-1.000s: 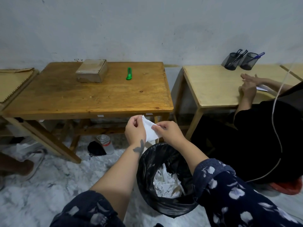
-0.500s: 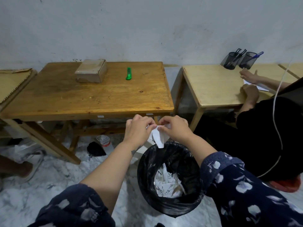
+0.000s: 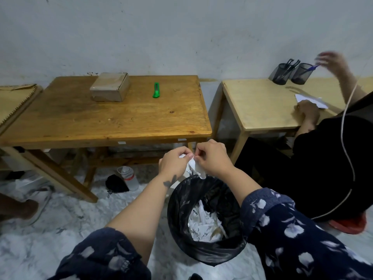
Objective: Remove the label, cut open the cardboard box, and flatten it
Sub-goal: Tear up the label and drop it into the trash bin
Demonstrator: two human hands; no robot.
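Observation:
A small taped cardboard box (image 3: 110, 87) sits near the back of the wooden table (image 3: 101, 122), with a green utility knife (image 3: 156, 90) to its right. My left hand (image 3: 174, 161) and my right hand (image 3: 212, 158) both pinch a crumpled white label (image 3: 193, 164) between them, just above the far rim of a bin lined with a black bag (image 3: 181, 215). Torn white paper pieces (image 3: 203, 225) lie inside the bin.
Another person in black (image 3: 323, 168) sits at a lighter table (image 3: 262, 104) on the right with paper and two pen cups (image 3: 291, 73). A bottle (image 3: 129, 177) and black pouch (image 3: 116, 183) lie under the wooden table. A shoe (image 3: 30, 207) is at left.
My hands have come closer together and crumpled the label, which was flat and held wider a second ago. The other person's hand has lifted toward the pen cups.

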